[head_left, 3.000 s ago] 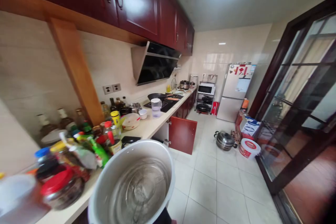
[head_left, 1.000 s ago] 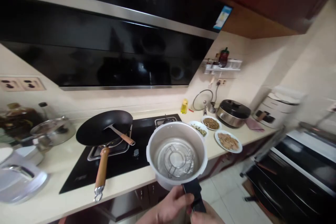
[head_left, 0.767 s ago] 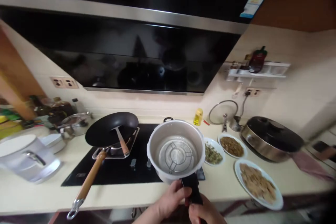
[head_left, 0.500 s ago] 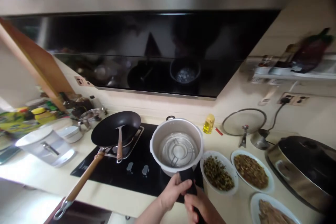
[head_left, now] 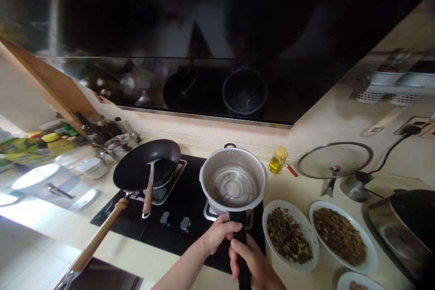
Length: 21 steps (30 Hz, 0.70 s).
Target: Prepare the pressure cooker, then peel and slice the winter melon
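A silver pot (head_left: 233,181) with water and a wire rack inside sits over the right burner of the black hob (head_left: 190,210). Its black handle (head_left: 240,240) points toward me. My left hand (head_left: 217,233) is wrapped round the handle close to the pot. Just behind it, my right hand (head_left: 249,260) grips the same handle lower down. On the left burner rests a black pan (head_left: 147,164) with a long wooden handle and a spatula lying in it.
Two white plates of chopped food (head_left: 288,235) (head_left: 340,234) lie right of the hob. A glass lid (head_left: 335,161) leans on the wall, a small oil bottle (head_left: 277,159) beside it. A dark cooker (head_left: 401,226) stands far right. Jug (head_left: 50,183), bowls and bottles crowd the left counter.
I carried the pot along the counter to the hob and brought it down over the right burner. Both hands have stayed on its handle.
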Available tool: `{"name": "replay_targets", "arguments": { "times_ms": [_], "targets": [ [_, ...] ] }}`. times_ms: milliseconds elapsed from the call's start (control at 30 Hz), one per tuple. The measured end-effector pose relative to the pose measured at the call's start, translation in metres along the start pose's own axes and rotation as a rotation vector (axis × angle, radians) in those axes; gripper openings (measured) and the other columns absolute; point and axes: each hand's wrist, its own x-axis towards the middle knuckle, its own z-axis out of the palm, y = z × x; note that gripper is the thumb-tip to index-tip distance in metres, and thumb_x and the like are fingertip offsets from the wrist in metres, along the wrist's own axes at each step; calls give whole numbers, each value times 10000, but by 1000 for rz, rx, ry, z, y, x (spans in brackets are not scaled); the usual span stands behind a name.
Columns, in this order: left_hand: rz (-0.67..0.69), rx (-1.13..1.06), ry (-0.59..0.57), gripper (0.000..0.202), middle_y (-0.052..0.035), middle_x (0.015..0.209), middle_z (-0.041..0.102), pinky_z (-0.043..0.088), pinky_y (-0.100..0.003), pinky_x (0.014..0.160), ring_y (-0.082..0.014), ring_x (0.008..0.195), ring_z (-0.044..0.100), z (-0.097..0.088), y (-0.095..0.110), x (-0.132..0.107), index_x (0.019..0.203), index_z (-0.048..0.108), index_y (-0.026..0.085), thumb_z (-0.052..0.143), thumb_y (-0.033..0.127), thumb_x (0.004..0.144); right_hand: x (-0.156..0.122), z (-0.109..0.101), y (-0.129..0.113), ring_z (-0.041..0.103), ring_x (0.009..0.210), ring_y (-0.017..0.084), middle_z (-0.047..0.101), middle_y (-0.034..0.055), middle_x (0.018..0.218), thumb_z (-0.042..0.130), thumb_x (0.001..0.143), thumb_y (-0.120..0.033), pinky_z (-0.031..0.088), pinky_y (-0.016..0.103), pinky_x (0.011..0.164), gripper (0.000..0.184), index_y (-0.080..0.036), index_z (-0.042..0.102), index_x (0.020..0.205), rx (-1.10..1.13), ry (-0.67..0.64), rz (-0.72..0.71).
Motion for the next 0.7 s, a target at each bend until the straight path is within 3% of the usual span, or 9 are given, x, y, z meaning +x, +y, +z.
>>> {"name": "replay_targets", "arguments": {
  "times_ms": [100, 200, 267, 333, 400, 467, 567, 700],
  "targets": [
    [-23, -13, -22, 252, -5, 636, 595, 366, -234, 598, -100, 594, 511, -7, 2, -3, 759, 671, 97, 737, 318, 658, -14, -16, -34, 543, 487, 120, 609, 3, 613, 548, 760, -630, 390, 230, 472, 485, -160, 583, 875, -478, -97, 38],
    [-52, -137, -31, 365, -31, 787, 654, 429, -249, 647, -131, 692, 607, -3, -6, -12, 919, 616, 130, 739, 383, 686, -16, -24, -95, 531, 474, 116, 603, -4, 590, 572, 785, -540, 356, 225, 459, 379, -167, 632, 766, -905, -78, 83],
    [-98, -264, -67, 455, -43, 826, 671, 479, -303, 644, -173, 688, 651, 5, -16, -19, 997, 530, 170, 737, 429, 686, 5, -20, -134, 573, 549, 131, 646, 5, 659, 500, 855, -502, 389, 234, 514, 349, -189, 649, 822, -1118, 23, -32],
    [-128, -349, -107, 487, -37, 792, 675, 515, -358, 608, -200, 628, 662, 13, -27, -25, 988, 443, 201, 750, 409, 672, 44, -13, -157, 631, 715, 170, 684, 22, 736, 560, 843, -408, 432, 262, 653, 233, -204, 671, 858, -1435, 76, -153],
    [-128, -377, -125, 485, -9, 710, 660, 530, -374, 551, -187, 537, 638, 18, -35, -27, 937, 380, 216, 751, 371, 665, 90, -9, -160, 646, 879, 228, 712, 63, 861, 709, 721, -274, 448, 306, 775, 176, -203, 694, 882, -1633, 48, -84],
    [-128, -373, -128, 488, 14, 659, 644, 534, -363, 511, -169, 484, 616, 18, -39, -27, 924, 344, 224, 740, 357, 670, 128, -9, -147, 655, 876, 257, 705, 80, 790, 775, 650, -249, 463, 342, 800, 139, -164, 694, 724, -1681, 22, -2],
    [-129, -368, -132, 514, 15, 648, 650, 537, -340, 486, -173, 482, 627, 15, -39, -25, 967, 327, 224, 729, 338, 667, 160, -13, -117, 653, 772, 190, 657, 24, 695, 662, 808, -352, 498, 362, 777, 267, -128, 643, 664, -1673, 28, 57],
    [-125, -379, -150, 542, 10, 632, 655, 538, -324, 459, -182, 474, 635, 13, -40, -23, 994, 323, 217, 730, 316, 651, 171, -22, -93, 624, 737, 125, 644, 3, 817, 546, 908, -352, 529, 312, 696, 254, -111, 622, 887, -1536, 148, -82]
  ]
}}
